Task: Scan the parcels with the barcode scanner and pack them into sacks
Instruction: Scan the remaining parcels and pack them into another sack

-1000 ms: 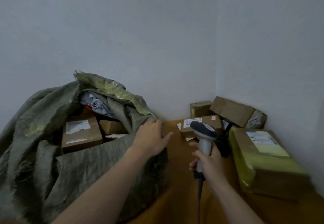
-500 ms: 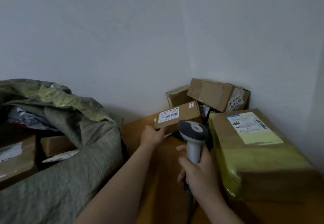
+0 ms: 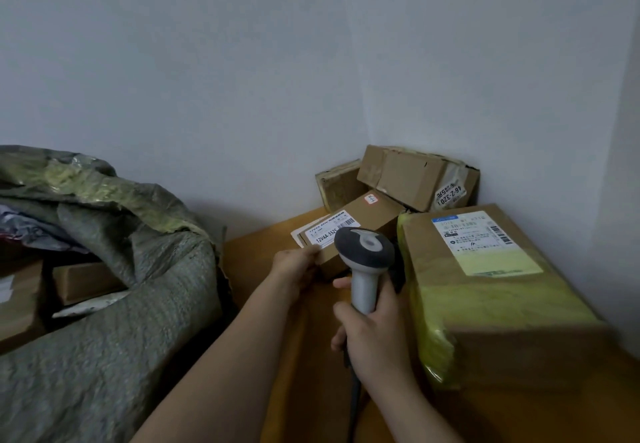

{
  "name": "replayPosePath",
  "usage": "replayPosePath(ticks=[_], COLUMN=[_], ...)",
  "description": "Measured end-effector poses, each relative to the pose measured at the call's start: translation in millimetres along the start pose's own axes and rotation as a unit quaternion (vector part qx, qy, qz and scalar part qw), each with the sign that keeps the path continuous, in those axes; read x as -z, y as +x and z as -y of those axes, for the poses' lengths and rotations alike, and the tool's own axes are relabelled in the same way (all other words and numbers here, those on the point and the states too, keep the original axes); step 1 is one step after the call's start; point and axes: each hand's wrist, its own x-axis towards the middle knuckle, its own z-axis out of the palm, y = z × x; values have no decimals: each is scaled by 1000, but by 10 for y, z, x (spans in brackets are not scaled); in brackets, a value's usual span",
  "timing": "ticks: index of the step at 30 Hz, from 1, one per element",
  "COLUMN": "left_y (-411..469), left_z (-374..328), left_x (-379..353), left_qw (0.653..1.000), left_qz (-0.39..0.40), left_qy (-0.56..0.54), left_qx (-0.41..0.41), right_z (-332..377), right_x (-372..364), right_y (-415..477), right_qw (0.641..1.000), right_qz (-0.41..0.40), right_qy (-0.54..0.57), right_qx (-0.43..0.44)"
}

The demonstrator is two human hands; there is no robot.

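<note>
Pale walls corner an orange-brown tabletop [image 3: 256, 259]. Left hand [image 3: 294, 266] pinches the near edge of the small parcel [image 3: 375, 215], its label [image 3: 332, 231] tipped up, likely for the beam. Right hand [image 3: 375, 335] is wrapped round the barcode scanner [image 3: 363, 252], whose head sits just beside that label. Beyond the fingers are stacked boxes [image 3: 415, 179]; left of them gapes the sack [image 3: 121, 321].
</note>
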Motion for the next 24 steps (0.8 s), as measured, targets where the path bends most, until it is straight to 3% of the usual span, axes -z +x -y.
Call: replayPosePath(ticks=[5,10,14,19,24], left_y=[-364,-807,-1361,-1825,-1945], left_z=[-20,72,338,688,866], left_x=[98,272,638,1061,1294], left_qw=[993,987,941,898,889], left_qz=[39,-48,-124,-146,-121], left_qy=[-111,-46,43,0,-72], left_qx=[32,-144,-311,-415,-435], right_z=[63,127,210,254,306], right_x=[-6,-22,-53,-171,-404], right_y=[-50,-140,-271,-519,-691], right_qw=[1000,999,998,992,988], right_qz=[15,31,52,112,146], right_qy=[8,-1,2,-16,-26], right_qx=[12,22,42,54,38])
